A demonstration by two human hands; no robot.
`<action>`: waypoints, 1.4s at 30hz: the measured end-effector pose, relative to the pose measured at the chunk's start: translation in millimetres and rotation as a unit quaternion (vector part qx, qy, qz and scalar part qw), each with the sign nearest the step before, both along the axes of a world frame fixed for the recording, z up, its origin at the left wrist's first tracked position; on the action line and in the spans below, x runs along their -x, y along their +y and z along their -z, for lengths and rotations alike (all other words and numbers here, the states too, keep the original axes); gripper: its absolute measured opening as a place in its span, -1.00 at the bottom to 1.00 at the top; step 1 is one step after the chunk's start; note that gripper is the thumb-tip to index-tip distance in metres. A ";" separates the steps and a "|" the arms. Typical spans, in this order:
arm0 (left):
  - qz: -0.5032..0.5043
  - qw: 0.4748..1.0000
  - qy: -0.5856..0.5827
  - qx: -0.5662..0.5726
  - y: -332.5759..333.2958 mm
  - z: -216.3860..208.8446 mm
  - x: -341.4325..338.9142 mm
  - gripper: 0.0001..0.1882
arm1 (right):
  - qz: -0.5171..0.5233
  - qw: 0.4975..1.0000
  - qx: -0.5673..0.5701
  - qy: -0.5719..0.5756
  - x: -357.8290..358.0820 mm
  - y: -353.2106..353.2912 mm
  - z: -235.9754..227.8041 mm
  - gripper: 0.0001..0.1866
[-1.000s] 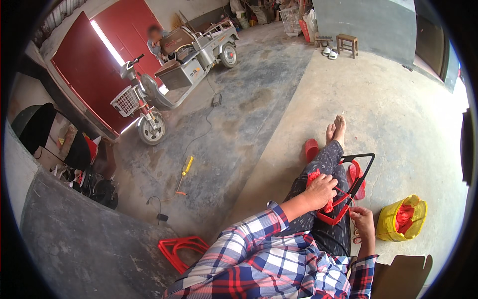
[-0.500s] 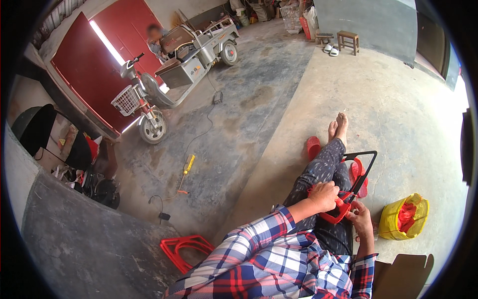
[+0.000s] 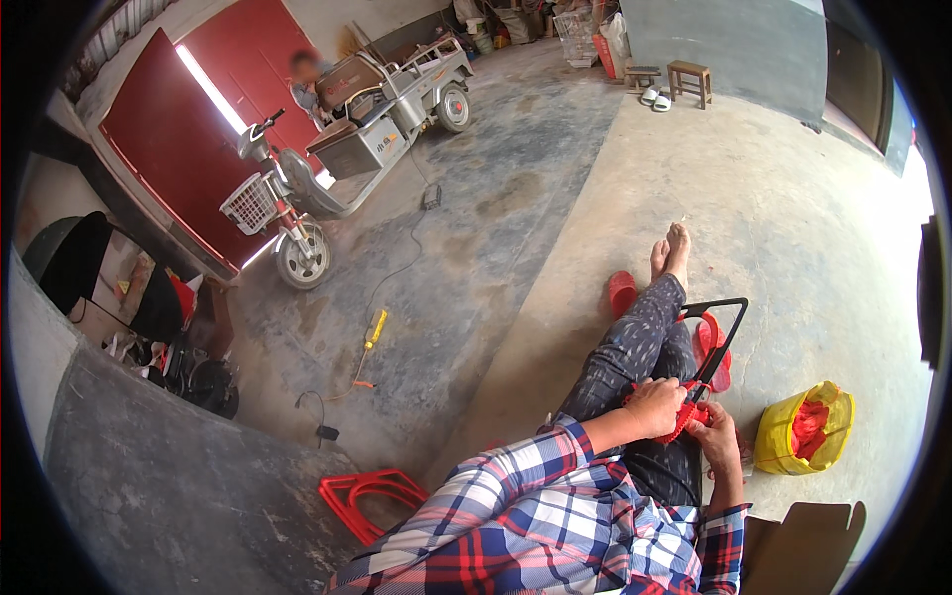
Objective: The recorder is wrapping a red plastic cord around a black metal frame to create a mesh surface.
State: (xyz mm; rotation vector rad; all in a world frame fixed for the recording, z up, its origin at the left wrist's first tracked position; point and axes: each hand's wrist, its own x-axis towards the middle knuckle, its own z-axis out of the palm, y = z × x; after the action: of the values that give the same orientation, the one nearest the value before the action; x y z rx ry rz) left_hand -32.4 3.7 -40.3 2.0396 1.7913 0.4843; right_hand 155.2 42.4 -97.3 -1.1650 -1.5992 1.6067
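Over my lap, my left hand (image 3: 656, 408) is closed round a red, ridged band-like piece (image 3: 678, 426). My right hand (image 3: 716, 436) pinches the same piece at its right end, fingertips bent. The two hands are close together, and they hide much of the piece; its exact kind cannot be made out. A black bar frame (image 3: 742, 322) rises just beyond the hands, its lower end meeting the red piece or lying behind it. To the right of my right hand stands a yellow bag (image 3: 775, 432), open at the top, with crumpled red material (image 3: 809, 428) inside.
Red slippers (image 3: 622, 292) lie beside my outstretched legs. A red plastic frame (image 3: 342, 494) is at lower left, a brown cardboard box (image 3: 808, 550) at lower right. A yellow-handled tool (image 3: 375, 328) and cable lie on the floor. Farther off, a person (image 3: 304, 79) is beside a cargo tricycle (image 3: 362, 149).
My left hand has shifted slightly right and down over the red piece, turning it and covering more of it. My right hand has stayed nearly in place, its fingers now closer to the left.
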 end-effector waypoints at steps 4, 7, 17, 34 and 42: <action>0.022 0.999 0.035 -0.027 -1.5 -0.5 -1.4 -0.83 | 0.007 0.999 -0.028 -0.025 -0.7 -1.3 -0.5 -0.67; 0.029 0.998 0.038 -0.034 -2.0 -0.9 -1.5 -0.81 | 0.016 0.999 -0.025 -0.029 0.2 -2.8 -2.9 -0.72; 0.034 0.993 0.008 -0.112 -1.8 -6.5 0.8 -0.74 | 0.028 1.000 0.001 -0.008 0.1 -3.9 -6.5 -0.74; -0.065 0.976 -0.167 -0.120 17.9 29.3 8.9 -0.41 | 0.153 0.980 -0.085 0.098 -24.2 0.1 -46.8 -0.82; -0.103 0.960 -0.251 0.064 27.7 47.6 3.1 -0.44 | 0.154 0.964 -0.003 0.216 -53.0 -5.8 -65.2 -0.65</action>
State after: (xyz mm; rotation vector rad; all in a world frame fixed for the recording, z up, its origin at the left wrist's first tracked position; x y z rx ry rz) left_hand -35.5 31.4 -87.9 1.4761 1.6671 0.8364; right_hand 208.3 36.6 -32.1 -0.9239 -1.0851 1.5176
